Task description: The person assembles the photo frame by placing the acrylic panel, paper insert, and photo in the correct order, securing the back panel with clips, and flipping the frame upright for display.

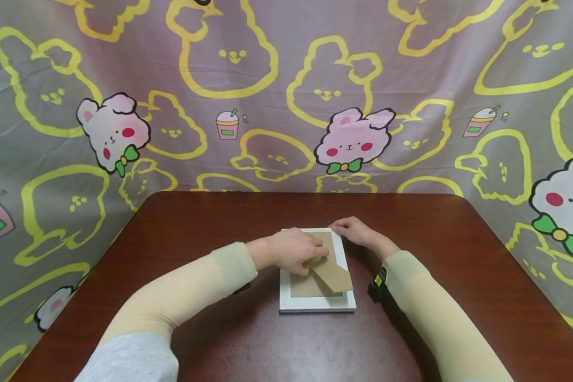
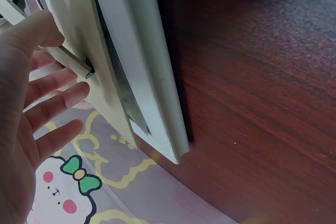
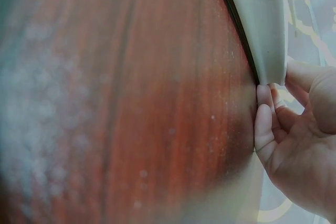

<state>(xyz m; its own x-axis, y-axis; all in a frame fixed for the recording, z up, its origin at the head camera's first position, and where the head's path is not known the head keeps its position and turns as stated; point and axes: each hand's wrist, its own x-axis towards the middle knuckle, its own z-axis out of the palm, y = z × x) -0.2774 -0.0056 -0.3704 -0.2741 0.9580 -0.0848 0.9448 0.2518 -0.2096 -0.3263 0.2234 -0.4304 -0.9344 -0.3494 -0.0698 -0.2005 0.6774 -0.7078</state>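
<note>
A white picture frame (image 1: 315, 305) lies face down on the dark wooden table (image 1: 210, 223), its brown backing board (image 1: 307, 286) facing up. A brown stand flap (image 1: 335, 274) slants across the backing. My left hand (image 1: 293, 252) rests on the backing beside the flap's upper end. In the left wrist view the left hand (image 2: 31, 108) has straight, spread fingers next to the frame (image 2: 152, 77). My right hand (image 1: 354, 231) holds the frame's far right corner. The right wrist view shows the right hand (image 3: 294, 135) with thumb and fingertips pinching that corner of the frame (image 3: 260, 19).
A grey cloth (image 1: 277, 95) printed with yellow and pink rabbits hangs behind the table and drapes down both sides. A small black device (image 1: 376, 286) sits at my right wrist. Bare tabletop surrounds the frame on every side.
</note>
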